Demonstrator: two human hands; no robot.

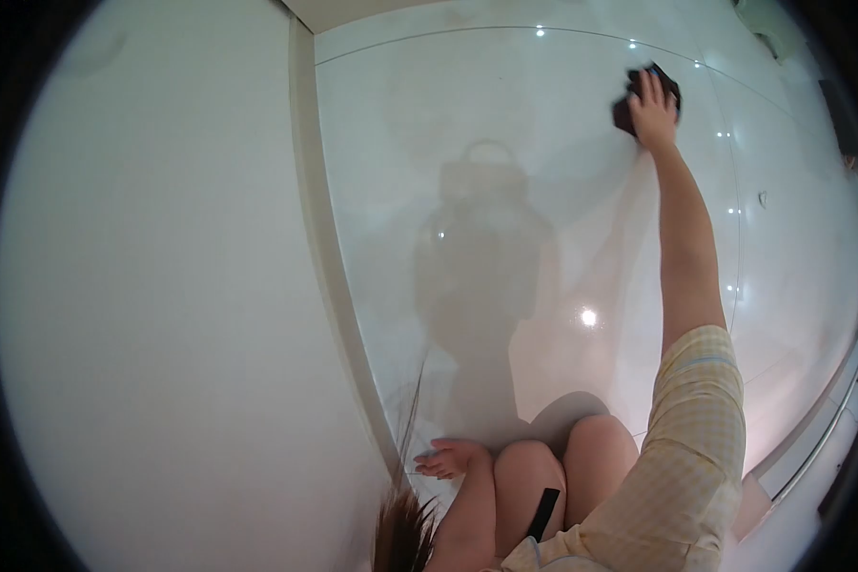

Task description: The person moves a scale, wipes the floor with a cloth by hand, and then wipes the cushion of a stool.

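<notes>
My right hand (653,116) is stretched far forward, pressing a dark, bunched cloth (623,117) against the glossy white tiled floor (543,86). The fingers lie across the top of the cloth, which shows around them. Close to my knees (534,477), my left hand (446,459) rests low by the base of the wall, holding nothing, its fingers apart.
A pale wall or panel (162,286) with a baseboard (338,286) runs along the left. At the far right are a metal rail (820,453) and dark objects at the edge. A pale green item (765,29) is at the top right. My shadow falls across the floor.
</notes>
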